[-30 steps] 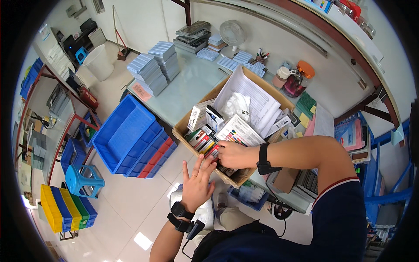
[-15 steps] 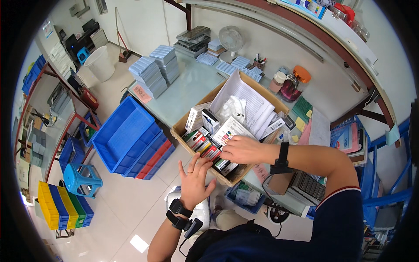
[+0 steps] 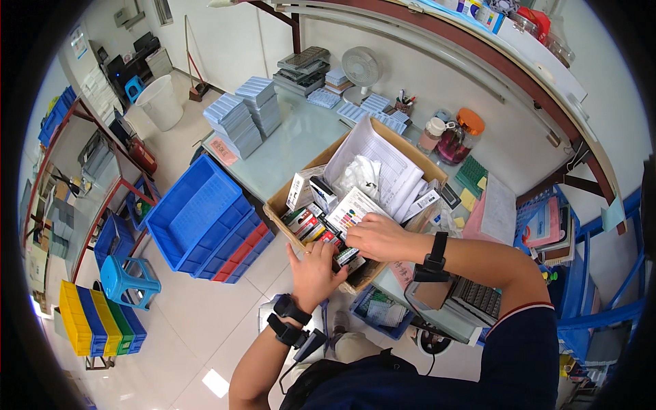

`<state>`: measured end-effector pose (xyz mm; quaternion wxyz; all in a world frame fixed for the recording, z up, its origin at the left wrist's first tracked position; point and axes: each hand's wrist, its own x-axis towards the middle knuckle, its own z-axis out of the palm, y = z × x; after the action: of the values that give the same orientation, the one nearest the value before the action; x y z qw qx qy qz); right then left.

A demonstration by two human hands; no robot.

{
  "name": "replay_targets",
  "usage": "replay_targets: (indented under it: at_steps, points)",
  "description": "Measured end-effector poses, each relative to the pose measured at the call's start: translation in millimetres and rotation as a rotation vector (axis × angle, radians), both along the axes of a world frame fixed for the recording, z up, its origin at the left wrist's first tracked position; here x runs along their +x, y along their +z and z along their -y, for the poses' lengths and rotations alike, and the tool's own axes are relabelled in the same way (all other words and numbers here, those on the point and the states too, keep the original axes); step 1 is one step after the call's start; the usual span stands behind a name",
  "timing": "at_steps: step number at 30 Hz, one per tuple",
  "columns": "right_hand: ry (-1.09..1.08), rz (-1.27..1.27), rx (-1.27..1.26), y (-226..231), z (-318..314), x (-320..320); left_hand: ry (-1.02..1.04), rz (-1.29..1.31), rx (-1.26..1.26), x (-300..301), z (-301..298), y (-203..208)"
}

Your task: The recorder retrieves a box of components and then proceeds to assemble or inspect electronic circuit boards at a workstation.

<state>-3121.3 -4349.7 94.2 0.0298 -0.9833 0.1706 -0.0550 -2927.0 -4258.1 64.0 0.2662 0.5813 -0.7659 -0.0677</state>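
A cardboard carton (image 3: pixel 301 240) stands in front of me on the table edge. Small printed boxes (image 3: pixel 303 223) are packed in its near left part. My left hand (image 3: pixel 314 275) reaches over the near wall, thumb and fingers closed about the end of a small white-and-green box (image 3: pixel 346 257). From the right, my right hand (image 3: pixel 379 237) reaches in, with bent fingertips down among the boxes; whatever they grip is hidden. Beside it lies a larger white box with coloured dots (image 3: pixel 354 209). Behind are a crumpled white plastic bag (image 3: pixel 359 176) and printed sheets (image 3: pixel 389 164).
Stacked blue bins (image 3: pixel 198 212), with a red one among them, stand left of the carton. Stacks of light-blue trays (image 3: pixel 232 123), a fan (image 3: pixel 362 67) and an orange-lidded jar (image 3: pixel 465 137) occupy the table. A blue stool (image 3: pixel 128 273) is farther left.
My left hand has moved right and forward from beside the carton to the small boxes, its spread fingers closing in. My right hand stays in the carton, shifted slightly.
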Motion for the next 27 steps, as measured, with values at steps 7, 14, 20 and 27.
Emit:
replay_targets:
  at_steps: [7,14,20,27]
  points:
    - [-0.049,0.087,-0.036,1,-4,0,0.029,-0.086,0.128,6,9,-8]
    - [-0.098,0.083,-0.055,-7,-5,0,0.043,-0.103,0.059,7,11,-15]
    - [-0.103,0.063,-0.013,6,-7,7,0.007,-0.134,0.065,8,10,-14]
    - [-0.065,0.0,-0.063,3,-3,11,-0.014,-0.121,0.128,11,10,-15]
